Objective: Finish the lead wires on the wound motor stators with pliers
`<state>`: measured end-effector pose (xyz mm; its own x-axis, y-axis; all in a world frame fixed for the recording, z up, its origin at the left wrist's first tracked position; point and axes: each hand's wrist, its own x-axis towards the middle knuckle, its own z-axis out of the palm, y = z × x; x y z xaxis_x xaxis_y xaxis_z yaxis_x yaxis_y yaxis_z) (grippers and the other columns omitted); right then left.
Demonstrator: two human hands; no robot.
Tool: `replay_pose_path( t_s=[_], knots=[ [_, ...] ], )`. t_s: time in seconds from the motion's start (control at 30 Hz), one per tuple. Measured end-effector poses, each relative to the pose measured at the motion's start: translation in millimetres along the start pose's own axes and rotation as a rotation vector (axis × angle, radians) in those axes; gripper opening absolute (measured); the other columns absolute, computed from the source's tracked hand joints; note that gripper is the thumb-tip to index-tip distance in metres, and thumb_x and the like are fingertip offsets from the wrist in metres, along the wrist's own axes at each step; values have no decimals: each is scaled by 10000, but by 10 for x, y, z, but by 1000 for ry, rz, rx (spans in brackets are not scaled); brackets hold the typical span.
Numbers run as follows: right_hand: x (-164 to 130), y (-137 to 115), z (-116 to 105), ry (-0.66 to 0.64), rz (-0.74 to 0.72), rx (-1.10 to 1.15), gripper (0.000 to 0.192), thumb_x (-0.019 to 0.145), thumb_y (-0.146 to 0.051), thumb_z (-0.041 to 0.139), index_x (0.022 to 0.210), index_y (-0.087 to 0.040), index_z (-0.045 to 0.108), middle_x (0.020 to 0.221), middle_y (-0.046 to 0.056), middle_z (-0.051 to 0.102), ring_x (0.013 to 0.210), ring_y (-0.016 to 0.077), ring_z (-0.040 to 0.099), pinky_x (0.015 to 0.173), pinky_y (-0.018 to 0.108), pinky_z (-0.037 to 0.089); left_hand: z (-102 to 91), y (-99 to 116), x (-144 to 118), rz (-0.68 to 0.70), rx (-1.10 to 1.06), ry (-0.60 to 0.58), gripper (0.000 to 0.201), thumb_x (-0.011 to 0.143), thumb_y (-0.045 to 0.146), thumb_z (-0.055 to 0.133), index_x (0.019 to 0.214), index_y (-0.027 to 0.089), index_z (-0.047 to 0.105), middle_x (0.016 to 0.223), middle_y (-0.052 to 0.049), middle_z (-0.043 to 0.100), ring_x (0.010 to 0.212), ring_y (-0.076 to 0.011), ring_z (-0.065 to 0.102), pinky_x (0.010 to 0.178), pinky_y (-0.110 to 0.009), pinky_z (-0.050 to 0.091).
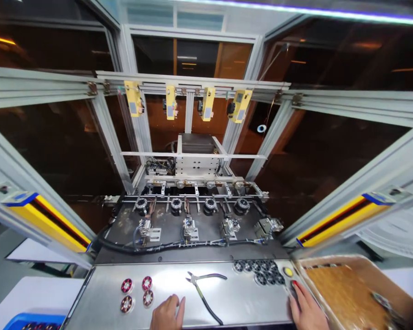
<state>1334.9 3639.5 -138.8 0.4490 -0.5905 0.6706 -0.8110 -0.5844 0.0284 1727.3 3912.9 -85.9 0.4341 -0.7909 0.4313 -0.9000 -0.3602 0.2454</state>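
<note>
Filling the four round black fixtures [192, 205] inside the aluminium-framed machine looks done; four red copper-wound stators [136, 291] and a dark cluster [259, 271] lie on the steel shelf [227, 293]. Left hand [167, 314] lies flat, open, holding nothing. Right hand [306, 309] fingertips touch a red button; its grip is unclear, both wrists cut off.

pliers [203, 288] mid-shelf, bare steel [241, 298] beside

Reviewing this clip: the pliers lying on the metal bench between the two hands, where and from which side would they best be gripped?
Probably by the two dark handles, from above. The pliers lie flat on the steel bench, jaws toward the machine and handles trailing back toward the person, the long one ending just right of the left hand. That hand is nearest; the right hand rests at the bench's right edge.
</note>
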Motion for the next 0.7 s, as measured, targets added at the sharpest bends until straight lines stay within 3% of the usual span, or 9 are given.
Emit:
replay_pose_path(
  t_s=[0.23, 0.7],
  knots=[
    [16, -90, -64, -67, 72, 58, 456, 959, -367, 385, 1237, -52, 565, 1213, 236, 629, 1042, 343, 656, 919, 491, 543, -43, -43, 14, 50, -34, -41, 348, 985, 329, 455, 692, 184, 574, 536, 43, 582, 467, -99, 575, 514, -239, 423],
    [-47, -99, -55, -101, 159, 123, 478, 975, -380, 387, 1304, -65, 532, 1281, 242, 595, 1113, 356, 613, 951, 524, 526, -65, -54, 19, 30, -64, -122, 344, 981, 373, 497, 722, 162, 582, 555, 57, 568, 474, -88, 550, 511, -235, 455]
  ],
)
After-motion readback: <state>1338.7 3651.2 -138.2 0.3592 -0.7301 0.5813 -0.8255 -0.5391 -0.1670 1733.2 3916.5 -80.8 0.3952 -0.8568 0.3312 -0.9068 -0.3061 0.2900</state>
